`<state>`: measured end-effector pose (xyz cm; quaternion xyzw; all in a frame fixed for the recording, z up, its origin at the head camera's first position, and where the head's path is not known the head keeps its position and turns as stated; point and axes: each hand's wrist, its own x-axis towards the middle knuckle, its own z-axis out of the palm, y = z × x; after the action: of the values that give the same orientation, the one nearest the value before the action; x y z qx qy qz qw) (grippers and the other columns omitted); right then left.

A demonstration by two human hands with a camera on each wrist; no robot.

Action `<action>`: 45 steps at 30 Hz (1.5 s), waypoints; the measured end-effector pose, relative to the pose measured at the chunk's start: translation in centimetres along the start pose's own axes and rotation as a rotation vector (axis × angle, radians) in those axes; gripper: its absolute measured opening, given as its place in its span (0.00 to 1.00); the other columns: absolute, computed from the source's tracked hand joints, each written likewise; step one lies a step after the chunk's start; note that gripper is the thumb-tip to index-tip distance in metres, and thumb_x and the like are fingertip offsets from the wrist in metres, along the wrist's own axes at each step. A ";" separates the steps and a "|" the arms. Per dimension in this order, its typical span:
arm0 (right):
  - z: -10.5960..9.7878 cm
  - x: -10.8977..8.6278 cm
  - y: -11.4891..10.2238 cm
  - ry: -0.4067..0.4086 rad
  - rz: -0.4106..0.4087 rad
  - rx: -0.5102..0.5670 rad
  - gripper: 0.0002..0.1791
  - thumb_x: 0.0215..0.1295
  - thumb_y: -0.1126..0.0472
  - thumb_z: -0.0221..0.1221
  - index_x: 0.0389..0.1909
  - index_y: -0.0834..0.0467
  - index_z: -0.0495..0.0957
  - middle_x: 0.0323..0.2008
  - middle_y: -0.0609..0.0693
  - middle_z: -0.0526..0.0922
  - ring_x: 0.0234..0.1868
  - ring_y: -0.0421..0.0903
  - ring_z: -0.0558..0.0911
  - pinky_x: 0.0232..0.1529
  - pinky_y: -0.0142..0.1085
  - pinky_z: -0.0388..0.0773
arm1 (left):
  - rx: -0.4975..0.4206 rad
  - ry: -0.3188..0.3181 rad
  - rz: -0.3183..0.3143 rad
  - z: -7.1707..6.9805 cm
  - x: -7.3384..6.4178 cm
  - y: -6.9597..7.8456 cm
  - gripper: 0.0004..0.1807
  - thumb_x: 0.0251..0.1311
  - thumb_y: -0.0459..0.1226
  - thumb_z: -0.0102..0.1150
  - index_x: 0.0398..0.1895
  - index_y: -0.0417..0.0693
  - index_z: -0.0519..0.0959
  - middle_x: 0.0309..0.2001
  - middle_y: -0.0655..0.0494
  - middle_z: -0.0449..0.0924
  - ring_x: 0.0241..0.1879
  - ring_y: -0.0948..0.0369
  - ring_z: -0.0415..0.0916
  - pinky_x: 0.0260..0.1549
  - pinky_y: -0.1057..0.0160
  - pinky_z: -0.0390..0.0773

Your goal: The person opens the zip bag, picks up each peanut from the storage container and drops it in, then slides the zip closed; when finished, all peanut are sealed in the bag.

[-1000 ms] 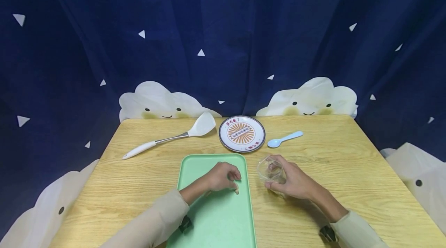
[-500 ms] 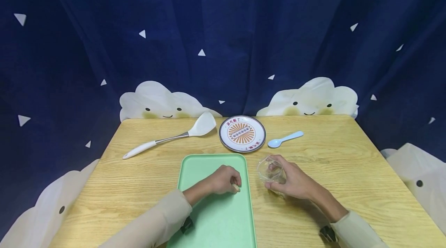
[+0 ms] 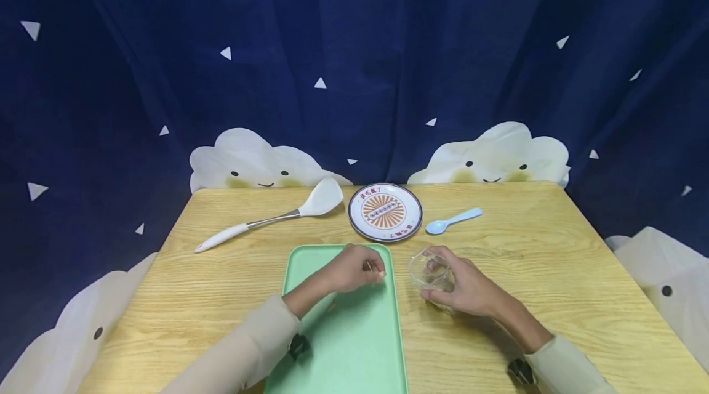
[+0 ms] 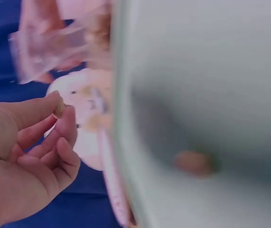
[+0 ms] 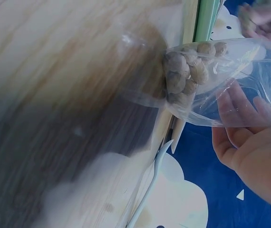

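My left hand (image 3: 354,271) pinches a small beige nut-like piece (image 4: 58,108) between thumb and fingertips. It hovers above the far right part of the green tray (image 3: 354,345). Another brownish piece (image 4: 195,162) lies on the tray, partly under the left forearm in the head view. Beside the tray's right edge, my right hand (image 3: 471,283) holds a clear, crinkled plastic bag (image 3: 429,271) upright on the table, its mouth spread. Several brown roundish nut-like pieces (image 5: 188,71) sit in the bottom of the bag.
Beyond the tray lie a patterned plate (image 3: 384,212), a light blue spoon (image 3: 454,220) and a white-headed spatula (image 3: 271,215). The wooden table (image 3: 554,271) ends at a dark blue curtain (image 3: 354,61).
The left hand has closed its fingertips on the nut-like piece, lifted it off the tray and moved slightly away from the body. The right hand and bag have stayed put.
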<state>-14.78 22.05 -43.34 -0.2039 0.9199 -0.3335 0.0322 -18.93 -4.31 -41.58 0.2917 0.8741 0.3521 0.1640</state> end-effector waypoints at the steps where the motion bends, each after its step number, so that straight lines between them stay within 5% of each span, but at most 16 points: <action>1: 0.0 0.0 0.0 0.002 -0.004 0.001 0.38 0.50 0.44 0.68 0.61 0.48 0.63 0.42 0.44 0.81 0.47 0.45 0.80 0.50 0.47 0.74 | -0.010 0.020 0.017 -0.4 0.0 0.3 0.02 0.56 0.35 0.64 0.32 0.48 0.82 0.28 0.59 0.81 0.28 0.68 0.74 0.29 0.71 0.74; 9: 0.0 -0.1 0.2 0.013 -0.017 0.000 0.37 0.50 0.44 0.68 0.60 0.46 0.63 0.42 0.45 0.82 0.46 0.45 0.80 0.48 0.46 0.75 | -0.077 0.177 0.102 -2.0 0.2 3.0 0.03 0.54 0.36 0.67 0.31 0.50 0.82 0.29 0.59 0.82 0.29 0.68 0.75 0.34 0.68 0.76; 10: 0.0 -0.1 0.2 0.014 -0.019 -0.001 0.37 0.50 0.44 0.68 0.60 0.45 0.63 0.42 0.44 0.82 0.46 0.44 0.80 0.47 0.46 0.75 | -0.090 0.179 0.114 -1.9 0.4 3.3 0.03 0.54 0.36 0.67 0.31 0.49 0.82 0.30 0.59 0.82 0.29 0.68 0.75 0.28 0.71 0.75; 24: 0.0 -0.1 0.3 0.002 -0.016 0.009 0.37 0.52 0.42 0.67 0.61 0.45 0.63 0.43 0.44 0.81 0.46 0.43 0.80 0.45 0.44 0.75 | -0.080 0.145 0.175 -0.2 1.5 5.7 0.06 0.53 0.36 0.67 0.35 0.47 0.83 0.33 0.58 0.84 0.29 0.71 0.75 0.29 0.74 0.74; 31: 0.0 -0.1 0.3 -0.003 -0.012 0.006 0.39 0.51 0.40 0.67 0.61 0.47 0.63 0.42 0.43 0.81 0.46 0.43 0.80 0.46 0.45 0.74 | -0.086 0.170 0.179 -0.6 0.8 5.1 0.09 0.54 0.37 0.66 0.38 0.46 0.83 0.37 0.58 0.85 0.33 0.68 0.76 0.30 0.73 0.74; 45: -0.1 0.0 0.1 0.004 0.006 -0.017 0.41 0.49 0.40 0.68 0.62 0.49 0.63 0.42 0.43 0.82 0.46 0.44 0.80 0.49 0.47 0.74 | -0.120 0.181 0.079 -1.6 -1.7 0.8 0.06 0.54 0.35 0.66 0.36 0.49 0.83 0.37 0.52 0.85 0.34 0.65 0.77 0.33 0.70 0.75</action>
<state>-14.80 22.14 -43.34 -0.2007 0.9234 -0.3260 0.0297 -18.15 -5.74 -39.77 0.2825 0.8505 0.4349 0.0875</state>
